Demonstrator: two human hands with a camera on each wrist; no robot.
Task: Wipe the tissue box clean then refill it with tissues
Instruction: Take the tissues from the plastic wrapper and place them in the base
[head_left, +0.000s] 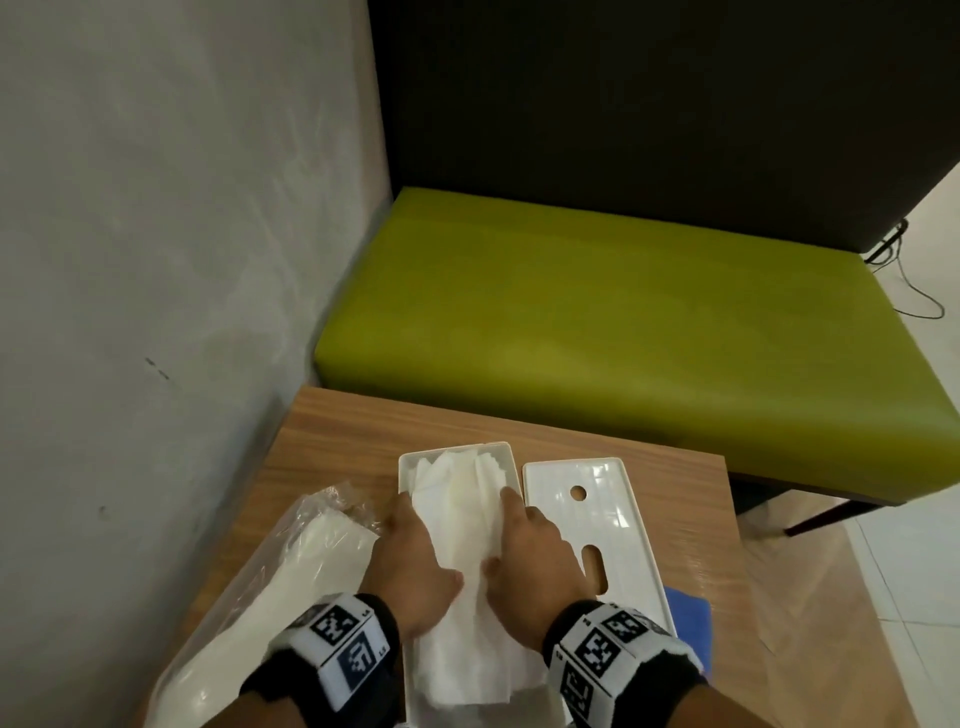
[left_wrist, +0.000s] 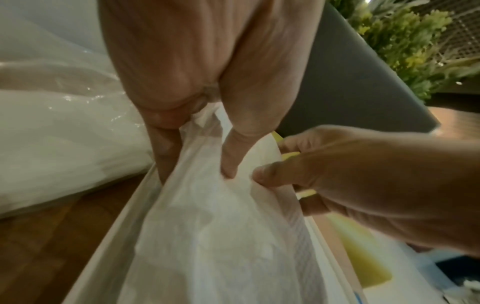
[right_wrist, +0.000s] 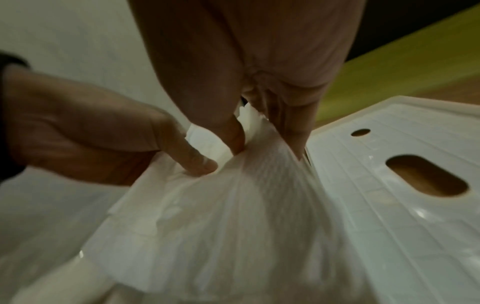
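White rectangular plastic tissue box (head_left: 408, 470) lay open on wooden counter (head_left: 322, 441), long axis running away from person. Left hand (head_left: 410, 561) and right hand (head_left: 535, 558) each pinched white tissue stack (head_left: 462, 525) inside box; lid (head_left: 613, 525) just right of box.

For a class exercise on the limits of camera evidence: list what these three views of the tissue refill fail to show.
- Box floor: hidden under the tissues in every view.
- Box near end: cut off by the head view's bottom edge.
- Left hand and right hand fingertips: buried in tissue.
- Blue cloth: mostly behind the lid and right wrist.
- Bag contents: blurred by the plastic's glare.
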